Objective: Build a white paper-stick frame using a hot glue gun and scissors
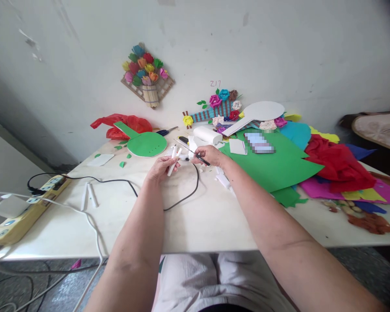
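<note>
White sticks (pixel 173 166) are being held over the counter (pixel 211 221), far middle
They are being pinched by the left grip (pixel 161 168), a black-handled tool (pixel 203 160) by the right grip (pixel 212 155); a prick is being risked should its tip slip.

Left hand (pixel 164 167) grips a white stick (pixel 172 168); right hand (pixel 211 155) holds a black-handled tool (pixel 203 160), tip toward ten o'clock. From the hands: green paddle-shaped cutout (pixel 146 144), ten o'clock; flower bouquet (pixel 145 67), eleven; green sheet (pixel 266 167), three.
</note>
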`<state>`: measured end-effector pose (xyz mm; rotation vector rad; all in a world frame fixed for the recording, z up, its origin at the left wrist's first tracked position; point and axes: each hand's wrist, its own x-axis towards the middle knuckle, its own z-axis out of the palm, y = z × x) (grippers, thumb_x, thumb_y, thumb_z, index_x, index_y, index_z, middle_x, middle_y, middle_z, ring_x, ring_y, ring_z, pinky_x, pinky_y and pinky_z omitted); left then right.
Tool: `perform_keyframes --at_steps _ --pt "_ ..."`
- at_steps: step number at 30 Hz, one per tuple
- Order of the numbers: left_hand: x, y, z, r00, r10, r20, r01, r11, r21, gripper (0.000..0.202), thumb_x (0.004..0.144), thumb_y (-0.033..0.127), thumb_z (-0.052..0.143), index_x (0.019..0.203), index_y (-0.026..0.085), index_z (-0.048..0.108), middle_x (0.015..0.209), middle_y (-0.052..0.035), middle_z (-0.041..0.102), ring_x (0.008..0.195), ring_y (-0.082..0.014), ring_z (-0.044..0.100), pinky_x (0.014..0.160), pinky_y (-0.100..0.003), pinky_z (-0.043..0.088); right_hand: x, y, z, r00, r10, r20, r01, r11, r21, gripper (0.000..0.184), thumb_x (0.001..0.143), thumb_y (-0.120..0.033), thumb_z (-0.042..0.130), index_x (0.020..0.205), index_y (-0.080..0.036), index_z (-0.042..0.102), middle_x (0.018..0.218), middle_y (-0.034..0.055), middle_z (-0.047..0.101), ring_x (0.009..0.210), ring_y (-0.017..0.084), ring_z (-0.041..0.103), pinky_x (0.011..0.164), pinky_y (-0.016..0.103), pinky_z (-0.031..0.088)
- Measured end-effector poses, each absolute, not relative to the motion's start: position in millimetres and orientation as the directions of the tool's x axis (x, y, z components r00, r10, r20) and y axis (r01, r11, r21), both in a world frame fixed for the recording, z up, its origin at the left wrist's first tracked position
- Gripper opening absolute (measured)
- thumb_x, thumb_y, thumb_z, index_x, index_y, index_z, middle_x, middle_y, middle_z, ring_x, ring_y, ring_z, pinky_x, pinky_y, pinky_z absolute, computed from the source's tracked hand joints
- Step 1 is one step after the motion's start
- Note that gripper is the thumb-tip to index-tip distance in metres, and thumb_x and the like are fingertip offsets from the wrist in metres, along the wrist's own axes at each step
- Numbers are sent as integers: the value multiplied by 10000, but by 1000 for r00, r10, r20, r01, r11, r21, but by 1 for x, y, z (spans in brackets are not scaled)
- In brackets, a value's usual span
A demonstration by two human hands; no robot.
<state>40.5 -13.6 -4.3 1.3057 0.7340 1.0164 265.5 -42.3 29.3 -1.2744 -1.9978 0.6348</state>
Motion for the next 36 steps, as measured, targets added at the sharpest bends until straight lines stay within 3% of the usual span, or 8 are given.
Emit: perform_keyframes --at_steps 12,36 --pt "42 -17 -2 395 912 109 -197 -32 980 275 571 320 756 672 87 649 564 -44 620 421 -79 512 411 -190 381 263 -54 38 -328 938 117 396 249 -884 399 559 -443 764 708 -100 625 449 -33 491 363 46 419 340 162 365" --pt "43 -17 0 370 923 101 -181 -35 983 287 572 322 749 700 82 658 561 -47 615 415 -79 505 408 -198 384 266 -50 35 -357 921 158 384 299 -873 358 556 -392 766 710 -99 631 470 -39 507 344 29 389 337 161 325"
